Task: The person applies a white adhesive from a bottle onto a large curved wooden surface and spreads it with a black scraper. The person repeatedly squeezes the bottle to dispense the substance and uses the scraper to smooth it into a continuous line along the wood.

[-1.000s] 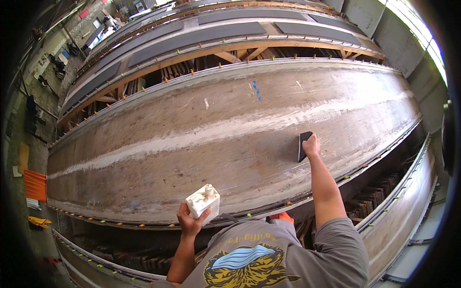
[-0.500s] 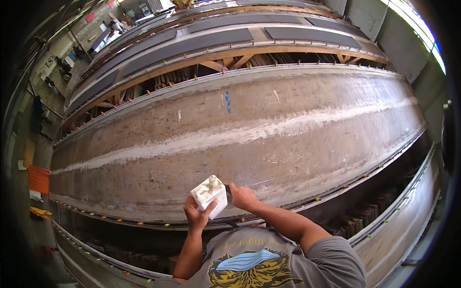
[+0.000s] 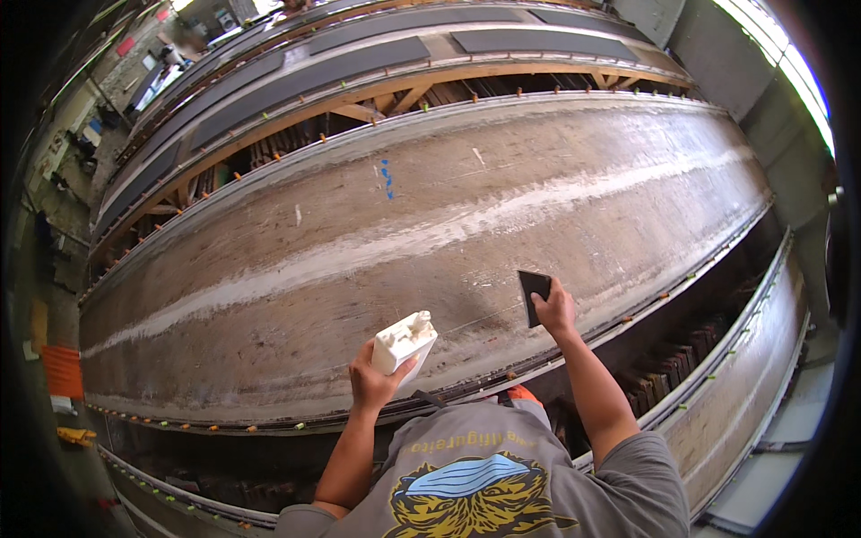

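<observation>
The tub (image 3: 405, 344) was gripped by the left hand (image 3: 375, 381), the blade (image 3: 530, 285) by the right hand (image 3: 554, 309) — over the panel (image 3: 359, 269), an even, shallow-angled stroke seemed called for.

the left hand (image 3: 372, 384) partly hides the white container (image 3: 404, 339).

A worker (image 3: 489, 439) stands at a long counter (image 3: 224, 354), a container (image 3: 405, 341) in the left grip (image 3: 372, 381) above its near edge and a flat scraper (image 3: 530, 294) in the right grip (image 3: 554, 309), out to the right over the same top. Beyond and alongside runs a second counter (image 3: 442, 63), panels (image 3: 309, 81) lying in rows on it. A third counter (image 3: 740, 403) lies behind the worker; at right, slabs (image 3: 673, 366) line the gap between it and the first. A wall (image 3: 717, 67) rises past the right end; a sheet (image 3: 61, 371) sits at far left.
</observation>
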Demonstrator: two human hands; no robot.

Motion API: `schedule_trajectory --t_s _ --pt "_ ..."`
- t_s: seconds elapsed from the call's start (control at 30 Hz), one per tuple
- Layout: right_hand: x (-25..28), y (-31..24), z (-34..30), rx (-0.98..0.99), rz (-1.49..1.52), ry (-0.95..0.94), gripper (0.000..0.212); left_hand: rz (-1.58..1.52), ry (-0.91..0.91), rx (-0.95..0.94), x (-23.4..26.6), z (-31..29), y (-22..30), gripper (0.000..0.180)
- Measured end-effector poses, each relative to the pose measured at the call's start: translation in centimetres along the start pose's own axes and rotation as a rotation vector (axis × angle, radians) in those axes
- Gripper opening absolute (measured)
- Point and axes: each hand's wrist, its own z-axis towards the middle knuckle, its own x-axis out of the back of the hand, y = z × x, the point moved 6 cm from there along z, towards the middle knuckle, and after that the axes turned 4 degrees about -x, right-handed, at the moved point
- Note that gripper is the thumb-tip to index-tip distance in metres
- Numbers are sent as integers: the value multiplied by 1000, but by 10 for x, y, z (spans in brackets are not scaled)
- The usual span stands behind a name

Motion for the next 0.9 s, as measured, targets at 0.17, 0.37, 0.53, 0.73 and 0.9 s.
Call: schedule_trajectory --t_s 0.17,0.37,0.53,0.73,0.9 --pt "33 85 -26 -201 101 203 42 88 -245 -132 -35 42 50 56" --pt "59 154 -13 -235 330 341 38 294 -505 -304 -106 84 125 66" --pt "73 192 7 -239 377 387 37 434 -603 -410 -175 101 172 64" --pt "98 223 15 -281 517 441 37 614 -757 -412 -244 106 203 57" --pt "99 226 17 -287 599 380 35 765 -774 -464 -275 108 214 50"
